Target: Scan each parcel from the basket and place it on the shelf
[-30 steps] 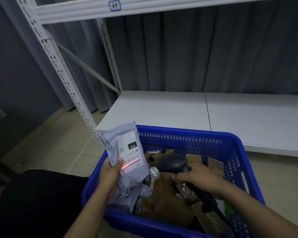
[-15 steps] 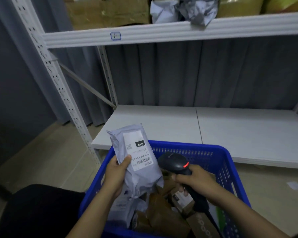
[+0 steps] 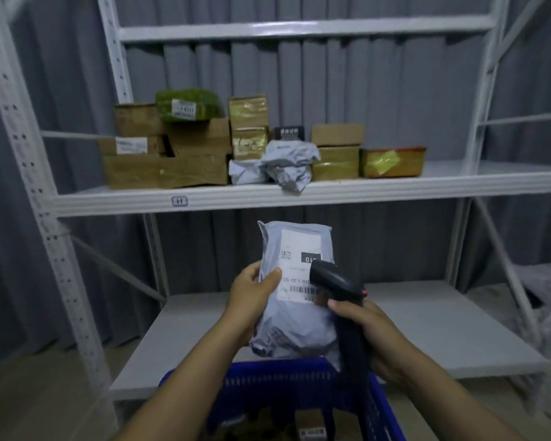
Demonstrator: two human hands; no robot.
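The fingers of the left hand are curled round the left edge of a grey poly-mailer parcel, with the thumb pressed across its front beside the white shipping label. This grip stands the parcel upright with the label facing the person, which suits reading the barcode. The right hand is wrapped round the handle of a black handheld barcode scanner. The scanner's head lies over the right part of the label, just above the barcode; I cannot tell whether it touches the bag. No red scan line shows on the label, only a small red light on the scanner's body, so I judge the scan done or nearly done, with placing next.

The parcel is in the air between both hands, above the far rim of the blue plastic basket, where a few brown parcels show dimly. Beyond and above runs the middle shelf of a white metal rack, the likely destination. It carries taped cardboard boxes, a green-wrapped parcel and crumpled grey mailers. The lower shelf lies behind the basket.
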